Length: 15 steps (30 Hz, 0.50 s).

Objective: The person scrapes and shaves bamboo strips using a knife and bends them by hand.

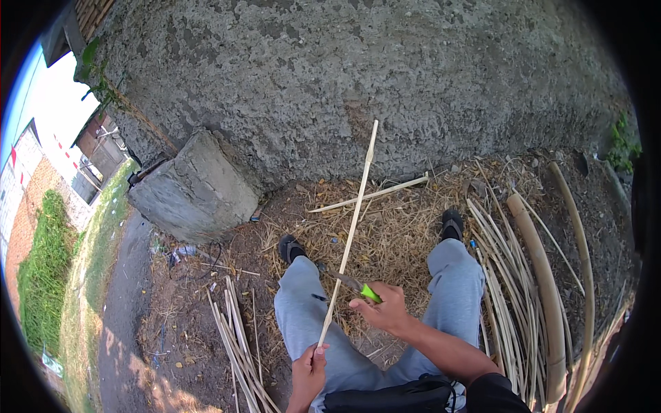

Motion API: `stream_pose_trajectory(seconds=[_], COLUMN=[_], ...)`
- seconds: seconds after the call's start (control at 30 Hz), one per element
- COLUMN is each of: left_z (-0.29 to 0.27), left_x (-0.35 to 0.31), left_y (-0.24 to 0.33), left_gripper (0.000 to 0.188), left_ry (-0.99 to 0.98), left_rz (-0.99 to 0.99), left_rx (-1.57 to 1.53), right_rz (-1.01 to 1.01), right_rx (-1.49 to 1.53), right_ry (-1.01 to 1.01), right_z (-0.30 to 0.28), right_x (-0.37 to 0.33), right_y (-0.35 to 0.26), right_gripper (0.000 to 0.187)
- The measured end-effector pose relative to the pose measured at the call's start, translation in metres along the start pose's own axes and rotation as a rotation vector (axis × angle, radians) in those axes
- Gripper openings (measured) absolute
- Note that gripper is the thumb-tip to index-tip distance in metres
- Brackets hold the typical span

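A long pale bamboo strip [354, 224] slants up and away from between my legs, its far end in front of the wall. My left hand [310, 369] is closed around its near end, by my left thigh. In my right hand [384, 307] is a knife [353, 281] with a bright green handle, the fingers wrapped round it. The dark blade lies across the strip at about knee height, pointing left. Whether its edge touches the strip I cannot tell.
A rough grey wall [358, 76] stands ahead, with a concrete block [196, 189] at its left. Split bamboo strips [506, 275] and a thick pole [540, 289] lie to my right. More strips [237, 344] lie at left. Shavings [385, 241] cover the ground between my feet.
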<state>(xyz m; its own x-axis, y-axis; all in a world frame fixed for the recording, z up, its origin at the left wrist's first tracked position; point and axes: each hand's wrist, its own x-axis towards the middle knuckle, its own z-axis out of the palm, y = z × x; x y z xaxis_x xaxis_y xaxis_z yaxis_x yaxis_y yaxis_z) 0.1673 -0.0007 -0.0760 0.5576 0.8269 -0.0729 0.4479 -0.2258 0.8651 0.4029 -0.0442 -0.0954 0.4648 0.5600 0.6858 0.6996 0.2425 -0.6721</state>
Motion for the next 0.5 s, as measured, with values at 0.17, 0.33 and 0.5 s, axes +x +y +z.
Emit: stream_pose_trajectory(seconds=[0.17, 0.33, 0.5], left_z=[-0.008, -0.027, -0.035], left_x=[-0.022, -0.043, -0.053], left_y=[-0.015, -0.026, -0.024], left_gripper=[0.032, 0.031, 0.031], left_ry=[0.134, 0.041, -0.027], left_rz=[0.072, 0.155, 0.024], left_rx=[0.032, 0.284, 0.373], right_rz=[0.522, 0.576, 0.521], right_rx=[0.153, 0.066, -0.027], right_ry=[0.353, 0.455, 0.423], right_z=[-0.027, -0.061, -0.054], right_x=[0.045, 0.077, 0.081], right_y=[0.026, 0.076, 0.091], right_gripper=[0.032, 0.038, 0.041])
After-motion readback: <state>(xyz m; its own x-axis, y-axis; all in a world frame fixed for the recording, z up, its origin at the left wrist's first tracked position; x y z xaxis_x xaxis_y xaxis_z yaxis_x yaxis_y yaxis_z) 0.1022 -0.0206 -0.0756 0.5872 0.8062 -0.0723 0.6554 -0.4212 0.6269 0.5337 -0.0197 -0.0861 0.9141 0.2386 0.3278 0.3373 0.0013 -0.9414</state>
